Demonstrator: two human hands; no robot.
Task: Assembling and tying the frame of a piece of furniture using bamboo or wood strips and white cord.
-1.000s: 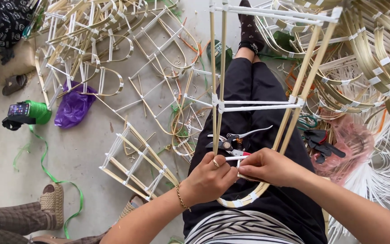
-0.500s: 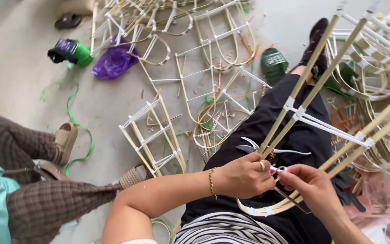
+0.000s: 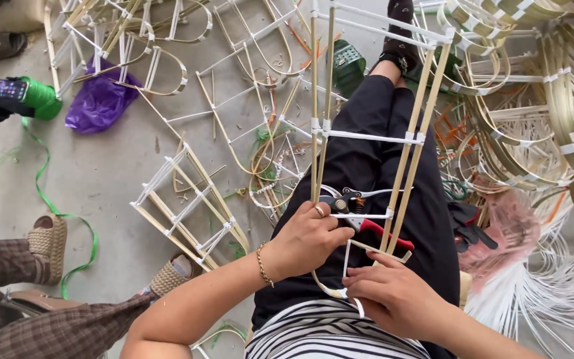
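Left hand (image 3: 307, 239) grips the bamboo frame (image 3: 367, 136) steady across the lap (centre frame); right hand (image 3: 393, 296) pinches white binding strip (image 3: 347, 259).

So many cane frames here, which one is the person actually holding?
The upright ladder-like frame across their lap: the left hand grips its left rails and the right hand its curved bottom. The others lie on the floor.

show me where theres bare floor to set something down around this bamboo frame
Bare grey concrete floor lies between the crumpled purple plastic bag, the green ribbon strip and the flat bamboo ladder frame. The right side is crowded with stacked bamboo hoops and white strips. Both hands, left hand and right hand, hold the upright bamboo frame.
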